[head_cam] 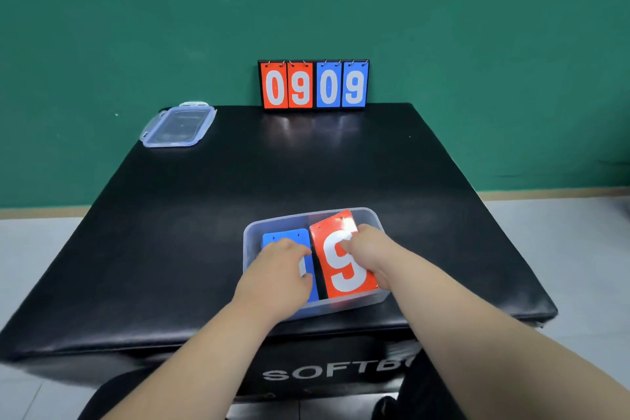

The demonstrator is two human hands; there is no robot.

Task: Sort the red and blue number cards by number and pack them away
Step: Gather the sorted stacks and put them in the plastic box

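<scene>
Nearest to us, white lettering on the front of the black padded bench [238, 181] read "SOFTB" before our right forearm cut it off.

Just past the near edge stood a clear plastic box [341, 306], open at the top, and both hands were down inside it. The box held a blue card [289, 236] on its left side and a red card [344, 269] on its right, with a dark gap between them. Our left hand [279, 259] lay over the blue card, fingers curled round its right edge in a grip, and covered nearly all of its white digit, so we could not read the number. Our right hand [366, 249] gripped the red card from the right, fingers bent over its face across the white 9. That card sat tilted, its far end raised above the box rim. Whether more cards lay beneath either one was hidden.

Well apart at the far left corner lay the clear lid [179, 126] with its clip flaps. At the far edge a flip scoreboard [313, 84] stood upright against the green wall [136, 27], showing red 0 9 and blue 0 9.
</scene>
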